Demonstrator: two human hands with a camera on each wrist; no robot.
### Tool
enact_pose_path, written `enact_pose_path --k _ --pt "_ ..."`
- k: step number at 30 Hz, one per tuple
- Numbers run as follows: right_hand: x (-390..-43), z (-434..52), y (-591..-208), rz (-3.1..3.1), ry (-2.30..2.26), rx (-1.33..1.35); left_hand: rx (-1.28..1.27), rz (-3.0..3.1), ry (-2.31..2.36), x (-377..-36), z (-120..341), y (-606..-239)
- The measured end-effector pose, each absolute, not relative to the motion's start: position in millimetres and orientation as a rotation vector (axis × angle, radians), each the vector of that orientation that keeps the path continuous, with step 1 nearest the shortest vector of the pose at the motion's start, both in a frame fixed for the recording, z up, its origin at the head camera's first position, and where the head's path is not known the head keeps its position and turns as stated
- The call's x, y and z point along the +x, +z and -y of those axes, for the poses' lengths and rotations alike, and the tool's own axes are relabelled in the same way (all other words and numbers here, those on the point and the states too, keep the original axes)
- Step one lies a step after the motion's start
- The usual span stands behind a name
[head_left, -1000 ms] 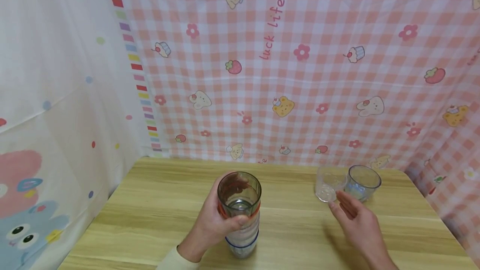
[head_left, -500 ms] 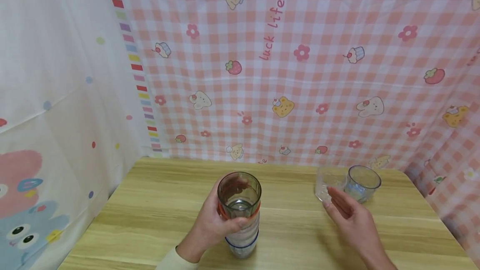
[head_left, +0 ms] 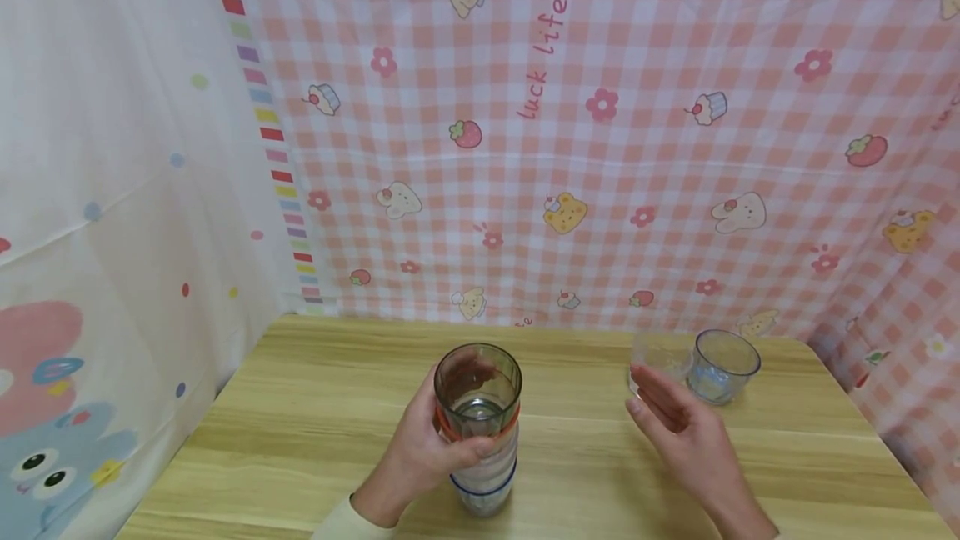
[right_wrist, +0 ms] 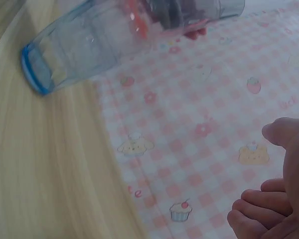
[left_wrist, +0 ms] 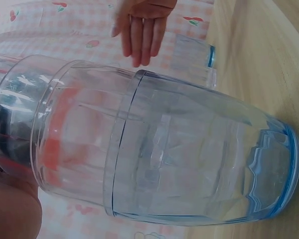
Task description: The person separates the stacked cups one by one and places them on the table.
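**Right hand beside the clear cup, left hand on the stack**

The left hand (head_left: pixel 420 457) grips a stack of cups (head_left: pixel 477 427) standing upright at the middle of the wooden bench (head_left: pixel 300 407); its fingers (head_left: pixel 480 443) curl round the top cup near the orange band, and a blue-rimmed cup sits at the bottom of the stack. The stack's long axis is vertical, mouth up.

The right hand (head_left: pixel 678 432) is released, fingers straight and slightly spread, holding nothing. It hovers just in front of a clear cup (head_left: pixel 654 354) that stands upright near the back of the bench, with a blue-tinted cup (head_left: pixel 722 365) touching or just beside it on the right. The clear cup lies straight ahead of the right fingertips, away from the person; whether they touch it cannot be told. The right hand is much the nearer to both loose cups, which stand well apart from the stack to its right.

A pink checked cloth (head_left: pixel 600 148) hangs behind.
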State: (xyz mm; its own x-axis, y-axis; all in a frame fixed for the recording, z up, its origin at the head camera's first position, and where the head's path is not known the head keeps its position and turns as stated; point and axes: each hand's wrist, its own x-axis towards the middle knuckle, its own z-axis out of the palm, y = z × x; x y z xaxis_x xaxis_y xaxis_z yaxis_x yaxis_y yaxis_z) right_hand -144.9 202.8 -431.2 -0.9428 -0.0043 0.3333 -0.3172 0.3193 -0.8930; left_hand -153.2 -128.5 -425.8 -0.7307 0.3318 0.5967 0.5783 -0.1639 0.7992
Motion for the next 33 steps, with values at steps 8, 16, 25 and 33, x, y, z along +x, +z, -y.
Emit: enact_pose_path --k 8,16,25,33 --pt "-140 -189 -419 2.289 1.701 0.398 -1.083 1.898 -2.009 -154 129 -427" --pt "-135 -173 -408 2.255 1.713 0.536 -1.098 1.883 -2.035 -153 130 -428" --pt "-133 -156 -400 2.217 1.703 0.683 -1.077 1.943 -1.97 -153 131 -430" --pt "-134 -139 -395 2.172 1.678 0.78 -1.01 2.012 -1.95 -149 133 -431"
